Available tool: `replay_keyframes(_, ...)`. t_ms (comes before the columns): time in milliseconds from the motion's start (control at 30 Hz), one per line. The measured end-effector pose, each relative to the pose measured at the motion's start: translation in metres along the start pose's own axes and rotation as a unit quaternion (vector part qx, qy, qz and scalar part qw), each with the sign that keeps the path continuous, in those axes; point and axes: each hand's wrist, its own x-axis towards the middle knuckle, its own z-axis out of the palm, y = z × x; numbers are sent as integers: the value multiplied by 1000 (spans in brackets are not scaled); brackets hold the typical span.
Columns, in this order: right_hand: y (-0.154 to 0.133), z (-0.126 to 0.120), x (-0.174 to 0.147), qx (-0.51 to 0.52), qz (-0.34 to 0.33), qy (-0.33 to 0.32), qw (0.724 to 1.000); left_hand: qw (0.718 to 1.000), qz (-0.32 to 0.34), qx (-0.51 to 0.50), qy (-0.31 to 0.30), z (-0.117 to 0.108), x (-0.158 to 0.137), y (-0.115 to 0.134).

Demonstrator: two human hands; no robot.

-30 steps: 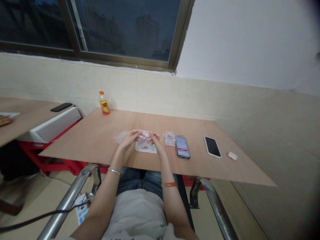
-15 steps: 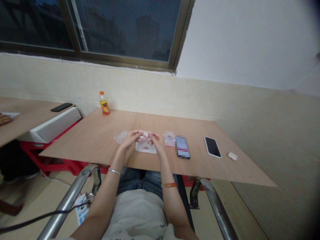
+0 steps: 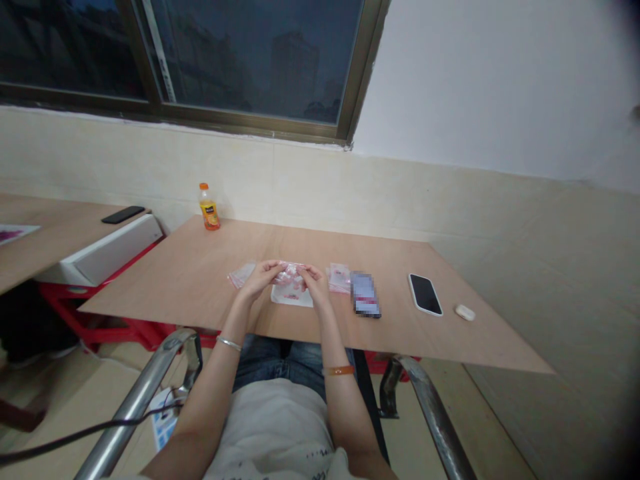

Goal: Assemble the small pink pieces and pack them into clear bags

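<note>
Between my two hands is a small clear plastic bag point(image 3: 289, 272) with a pinkish tint. My left hand point(image 3: 260, 279) pinches its left side and my right hand point(image 3: 315, 280) pinches its right side. Just below the bag, a white tray or card point(image 3: 291, 297) with small reddish bits lies on the table, partly covered by my hands. More clear bags with red edges point(image 3: 242, 275) lie beside my left hand. To the right of my right hand is a stack of similar pink-edged bags point(image 3: 339, 277). What is inside the held bag is too small to make out.
A phone with a blurred screen point(image 3: 365, 295) lies right of the bags. Farther right are a white-framed phone point(image 3: 425, 294) and a small white case point(image 3: 465, 312). An orange drink bottle point(image 3: 209, 208) stands at the back left. Metal chair arms point(image 3: 145, 393) flank me.
Both my hands stay almost still, holding the bag. At the far left, another person's hand has left the neighbouring table, uncovering a sheet with a purple print.
</note>
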Motion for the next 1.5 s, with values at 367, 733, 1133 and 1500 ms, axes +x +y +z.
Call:
replay_keyframes(367, 2, 0, 1, 4, 3, 0, 1000, 1000, -8, 3, 5, 2, -2, 4)
replay_keyframes(733, -1, 0, 0, 2, 3, 0, 1000, 1000, 7, 13, 4, 3, -3, 6)
replay_keyframes(1133, -2, 0, 1, -6, 6, 4, 1000, 1000, 5, 15, 7, 2, -3, 7)
replay_keyframes(1500, 26, -4, 8, -48, 7, 33, 998, 994, 27, 34, 100, -17, -4, 6)
